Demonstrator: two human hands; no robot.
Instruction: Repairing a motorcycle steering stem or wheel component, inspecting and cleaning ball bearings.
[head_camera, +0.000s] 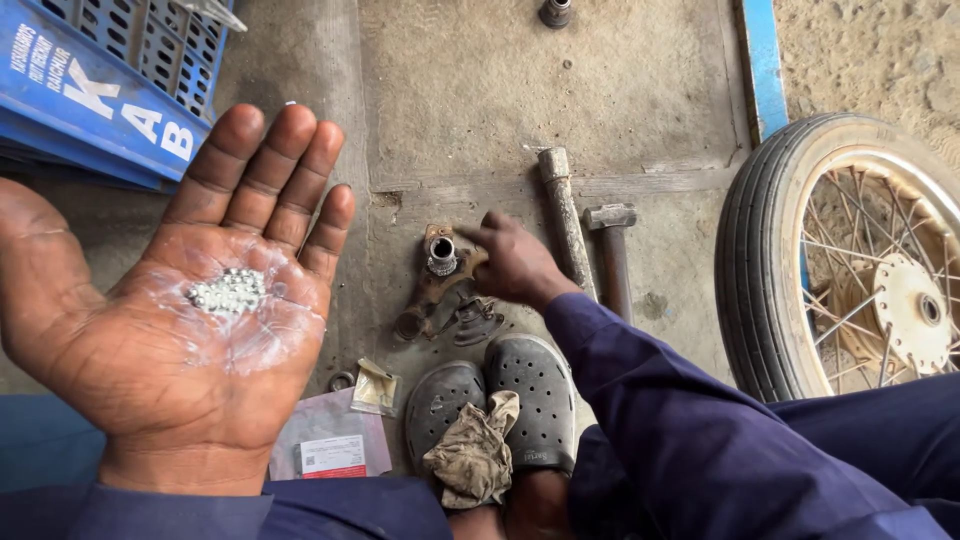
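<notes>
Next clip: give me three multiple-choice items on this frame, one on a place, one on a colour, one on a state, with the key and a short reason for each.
1. Where do the small silver steel balls lie?
A. in the open left palm
B. on the concrete floor
C. inside the blue crate

2. What colour is the perforated pair of clogs?
A. white
B. dark grey
C. red

3. How is the left hand held?
A. clenched in a fist
B. gripping the hammer
C. flat open, palm up

Key: 1 A, the balls sit in greasy white smear on the palm. 2 B, both clogs show dark grey. 3 C, fingers are spread straight.

Spoked wheel (850, 260), hammer (612, 250), blue crate (100, 90), rag (475, 455).
</notes>
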